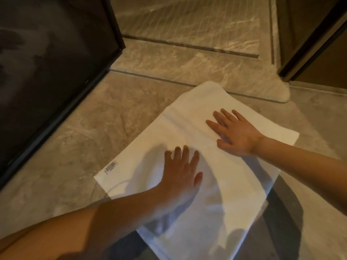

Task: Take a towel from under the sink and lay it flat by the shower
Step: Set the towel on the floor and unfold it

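A white towel (pixel 232 188) lies spread flat on the grey stone floor, just in front of the shower's raised threshold (pixel 187 70). A small label is sewn at its left corner. My left hand (pixel 182 173) rests palm down on the towel's middle, fingers apart. My right hand (pixel 234 132) presses flat on the towel's far part, fingers spread toward the upper left. Neither hand grips the cloth. The towel's near end runs out of the bottom of the view.
A dark glass panel with a black frame (pixel 56 76) stands at the left. The wet marble shower floor (pixel 197 25) lies beyond the threshold. A dark door edge (pixel 309 45) rises at the upper right. Bare floor (pixel 80 128) lies left of the towel.
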Action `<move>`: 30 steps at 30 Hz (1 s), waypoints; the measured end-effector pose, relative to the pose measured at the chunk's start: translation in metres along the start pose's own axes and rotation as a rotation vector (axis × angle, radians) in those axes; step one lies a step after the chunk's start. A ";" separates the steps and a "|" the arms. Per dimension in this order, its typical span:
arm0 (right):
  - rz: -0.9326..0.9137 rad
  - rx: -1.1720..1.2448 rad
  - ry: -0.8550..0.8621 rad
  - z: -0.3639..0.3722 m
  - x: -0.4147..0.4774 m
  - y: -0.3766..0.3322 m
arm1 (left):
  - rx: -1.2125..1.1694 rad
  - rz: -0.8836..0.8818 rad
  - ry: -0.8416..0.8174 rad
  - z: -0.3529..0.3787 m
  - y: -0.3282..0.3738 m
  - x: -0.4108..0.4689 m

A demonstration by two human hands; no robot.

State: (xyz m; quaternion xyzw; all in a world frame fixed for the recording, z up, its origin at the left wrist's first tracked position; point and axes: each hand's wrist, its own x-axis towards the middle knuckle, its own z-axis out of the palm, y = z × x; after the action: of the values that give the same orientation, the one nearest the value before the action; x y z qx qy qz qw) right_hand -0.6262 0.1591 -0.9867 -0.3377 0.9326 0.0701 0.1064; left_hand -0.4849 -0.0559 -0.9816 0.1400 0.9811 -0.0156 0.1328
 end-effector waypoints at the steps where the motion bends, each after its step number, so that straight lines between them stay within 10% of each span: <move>1: 0.107 0.107 0.066 -0.001 -0.005 -0.016 | 0.014 0.057 0.064 -0.002 -0.011 0.002; 6: 0.323 0.306 0.057 0.017 -0.025 -0.090 | 0.051 0.263 0.088 0.020 -0.073 0.008; 30: -0.148 0.143 0.094 -0.024 0.168 -0.193 | -0.090 -0.307 0.083 0.051 -0.225 -0.059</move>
State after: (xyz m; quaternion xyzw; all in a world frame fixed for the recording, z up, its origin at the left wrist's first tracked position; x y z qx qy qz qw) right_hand -0.6311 -0.0956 -1.0161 -0.4000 0.9117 -0.0203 0.0914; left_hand -0.4802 -0.2908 -1.0166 -0.0172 0.9953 0.0141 0.0946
